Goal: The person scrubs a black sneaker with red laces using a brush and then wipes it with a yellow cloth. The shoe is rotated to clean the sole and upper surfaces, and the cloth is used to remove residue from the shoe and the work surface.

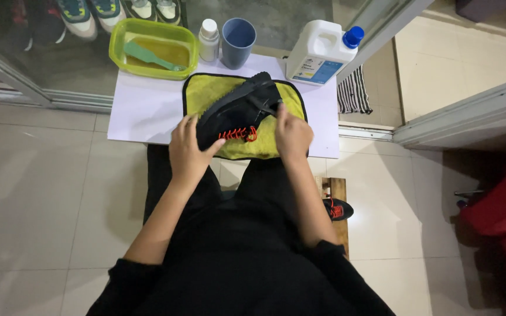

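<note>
Head view: my left hand [187,153] and right hand [291,134] grip the black fabric shoe with red laces [238,111] on the yellow microfibre cloth [206,90]; lace-handling stage, I judge; next needs fine fingertip pinching.

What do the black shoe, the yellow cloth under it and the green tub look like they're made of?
The black shoe looks like matte fabric or mesh, dull with no shine, with red laces; the exact weave is too small to tell. The yellow cloth seems a soft, fuzzy microfibre with black stitched edging. The green tub looks like translucent glossy plastic, since light shows through its walls. Both hands, left hand and right hand, rest on the shoe.
</note>
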